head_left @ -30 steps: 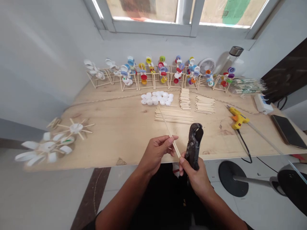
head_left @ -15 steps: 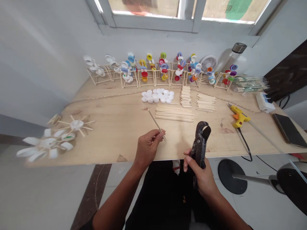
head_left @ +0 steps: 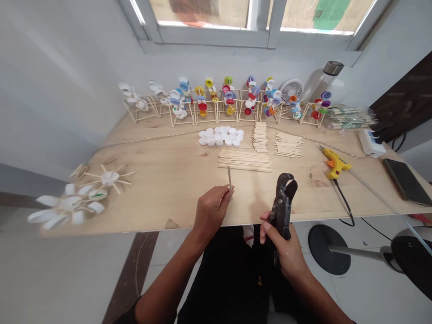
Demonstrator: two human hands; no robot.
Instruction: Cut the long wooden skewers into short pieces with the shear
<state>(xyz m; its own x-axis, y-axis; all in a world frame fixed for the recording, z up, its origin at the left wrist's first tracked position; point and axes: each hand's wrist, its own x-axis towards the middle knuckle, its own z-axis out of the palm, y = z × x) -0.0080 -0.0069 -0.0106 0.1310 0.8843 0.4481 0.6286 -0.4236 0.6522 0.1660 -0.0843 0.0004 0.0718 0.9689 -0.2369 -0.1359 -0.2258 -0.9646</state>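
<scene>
Between the thumb and fingertips of my left hand (head_left: 212,207) is a thin wooden stick (head_left: 229,175), its upper end pointing away from me above the table. How far it runs below the fingers is hidden. My right hand (head_left: 288,249) is wrapped round the handles of a black pipe cutter (head_left: 282,202), whose curved jaw points up at the table's front edge. Cutter and stick are apart. Just beyond my left hand lies a row of long wooden sticks (head_left: 245,160). Behind it are shorter sticks (head_left: 260,137), another short bundle (head_left: 288,145) and white bottle caps (head_left: 221,136).
Small stick frames with coloured cap wheels (head_left: 229,108) line the wall. A yellow glue gun (head_left: 337,164), a phone (head_left: 408,180) and a power strip (head_left: 371,143) lie right. Two spoked wheels, one bare (head_left: 110,177), one with white cups (head_left: 69,204), lie left. A rope (head_left: 151,138) crosses the table.
The stick in my left hand has turned from a leftward slant to nearly straight away from me, and the hand has shifted slightly. My right hand holds the cutter almost unmoved.
</scene>
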